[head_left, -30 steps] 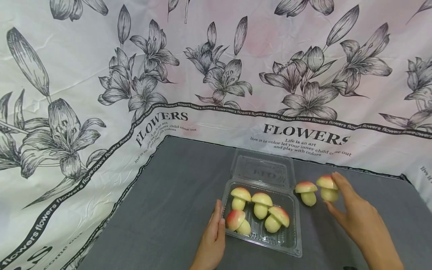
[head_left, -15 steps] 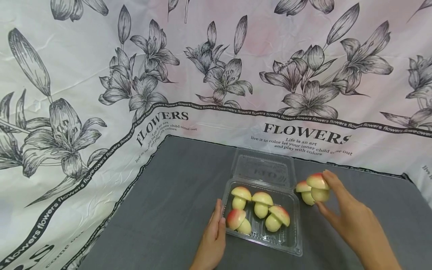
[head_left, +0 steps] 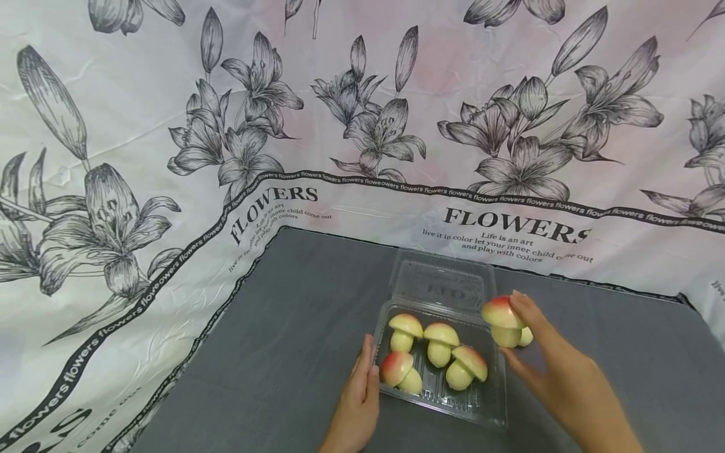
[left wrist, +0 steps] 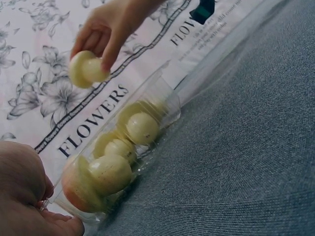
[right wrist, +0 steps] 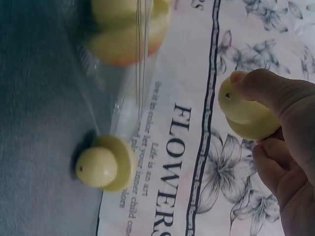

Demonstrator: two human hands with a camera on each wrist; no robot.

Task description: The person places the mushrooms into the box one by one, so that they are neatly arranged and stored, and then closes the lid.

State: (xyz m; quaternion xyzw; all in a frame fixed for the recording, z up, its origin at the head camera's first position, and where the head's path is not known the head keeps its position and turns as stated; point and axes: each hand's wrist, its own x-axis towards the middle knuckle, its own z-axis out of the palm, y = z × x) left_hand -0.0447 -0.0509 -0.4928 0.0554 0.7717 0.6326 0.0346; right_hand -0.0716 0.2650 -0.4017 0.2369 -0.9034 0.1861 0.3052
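Loose mushroom (head_left: 527, 338) (head view) mostly behind mushroom (head_left: 502, 319) in right fingers (head_left: 530, 313)

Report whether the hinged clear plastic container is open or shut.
Open: its lid lies back behind the tray, leaving four mushroom-shaped pieces uncovered.

Left grip (head_left: 355, 402) pinching, right grip (head_left: 557, 371) pinching aloft

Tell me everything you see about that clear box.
The box looks like thin, shiny clear plastic, with rounded corners and a ridged floor. Its lid is open along the far side. It sits right way up on the grey table, four mushroom shapes inside, the left hand pinching its left edge.
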